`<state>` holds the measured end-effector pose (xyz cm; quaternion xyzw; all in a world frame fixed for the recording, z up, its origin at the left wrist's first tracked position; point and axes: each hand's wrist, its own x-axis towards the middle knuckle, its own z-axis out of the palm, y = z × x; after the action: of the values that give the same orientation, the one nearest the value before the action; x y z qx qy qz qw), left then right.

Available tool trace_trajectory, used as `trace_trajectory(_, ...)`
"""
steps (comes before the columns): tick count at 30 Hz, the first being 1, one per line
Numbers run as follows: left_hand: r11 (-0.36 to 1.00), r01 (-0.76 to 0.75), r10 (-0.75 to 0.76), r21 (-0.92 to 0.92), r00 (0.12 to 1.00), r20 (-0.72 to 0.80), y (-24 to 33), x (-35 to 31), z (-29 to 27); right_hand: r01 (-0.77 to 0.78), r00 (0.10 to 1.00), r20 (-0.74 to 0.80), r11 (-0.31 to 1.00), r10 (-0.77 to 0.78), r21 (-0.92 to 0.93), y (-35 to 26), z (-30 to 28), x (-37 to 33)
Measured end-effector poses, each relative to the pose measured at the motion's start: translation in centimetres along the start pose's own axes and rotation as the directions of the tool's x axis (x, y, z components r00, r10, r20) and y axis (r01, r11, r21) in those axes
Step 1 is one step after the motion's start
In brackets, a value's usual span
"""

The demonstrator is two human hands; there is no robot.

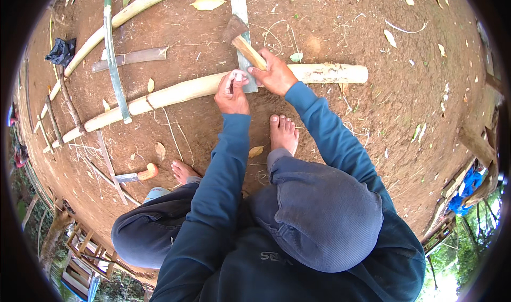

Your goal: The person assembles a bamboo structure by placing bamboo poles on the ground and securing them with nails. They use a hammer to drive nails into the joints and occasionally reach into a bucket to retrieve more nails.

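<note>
My right hand is wrapped round the wooden handle of a hatchet, whose dark, rusty head points away from me. Just left of it, my left hand is closed in a pinch above a peeled pale pole. Whatever lies between those fingertips is too small to make out. A flat greenish-grey strip, which looks like split bamboo, crosses the pole under my hands. Its near end juts past the pole toward me.
A second pale pole curves across the far left. Another strip lies over both poles. A knife with an orange handle rests near my left foot. A black plastic bag and dry leaves lie on bare soil.
</note>
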<state>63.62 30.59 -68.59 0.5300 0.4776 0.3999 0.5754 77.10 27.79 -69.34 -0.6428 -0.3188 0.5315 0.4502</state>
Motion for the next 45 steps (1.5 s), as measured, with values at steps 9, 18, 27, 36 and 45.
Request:
trace_trajectory(9,0.999,-0.024,0.029,0.039,0.99,-0.14,-0.6,-0.6,0.9,-0.016,1.0,0.012,0.999,0.016,-0.028,-1.0,-0.3,0.0)
trace_trajectory(18,0.968,-0.119,0.156,0.222,0.975,-0.156,-0.6,-1.0,1.4,0.08,0.994,-0.032,0.912,-0.102,-0.403,-2.7,-0.6,-1.7)
trace_trajectory(27,0.853,-0.284,0.344,0.437,0.937,-0.064,0.2,-1.1,1.2,0.002,1.0,-0.009,0.884,-0.007,-0.468,-7.9,-2.6,-11.1)
trace_trajectory(36,0.84,-0.295,0.37,0.454,0.925,-0.083,0.3,-1.4,1.9,0.067,0.994,0.11,0.77,0.004,-0.634,-5.8,-3.8,-11.2)
trace_trajectory(45,0.798,-0.342,0.434,0.495,0.897,-0.08,-0.4,-1.6,1.4,-0.01,0.989,0.096,0.692,0.114,-0.721,-10.3,-2.8,-11.3)
